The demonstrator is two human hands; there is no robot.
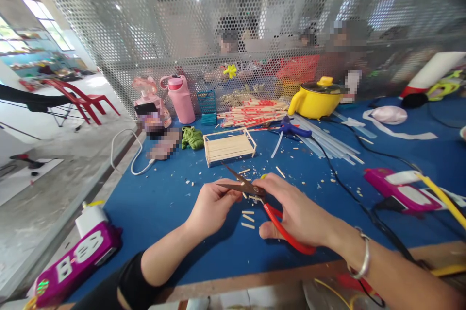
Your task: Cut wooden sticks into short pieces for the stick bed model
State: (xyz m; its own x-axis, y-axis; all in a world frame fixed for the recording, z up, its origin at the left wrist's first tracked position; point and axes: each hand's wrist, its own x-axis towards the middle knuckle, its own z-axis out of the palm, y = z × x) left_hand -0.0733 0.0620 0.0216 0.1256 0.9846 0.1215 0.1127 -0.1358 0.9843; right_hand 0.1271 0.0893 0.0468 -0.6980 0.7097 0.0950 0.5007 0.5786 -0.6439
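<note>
My right hand (291, 208) grips a pair of scissors (278, 225) by its red handles, the rusty blades parted and pointing left. Close to the blades, my left hand (213, 205) is closed in a pinch, holding what looks like a thin wooden stick (242, 184); most of it is hidden by the fingers and blades. Several short cut stick pieces (248, 218) lie on the blue tabletop below the scissors. Just beyond my hands stands a small bed-like frame (230, 147) built of pale sticks.
A blue glue gun (293, 128) and translucent glue sticks (324, 142) lie behind right, near a yellow pot (316, 101). Red-marked sticks (253, 113), green yarn (192, 138) and a pink bottle (181, 100) stand at the back. Purple power strips (78, 259) flank the table; cables cross its right side.
</note>
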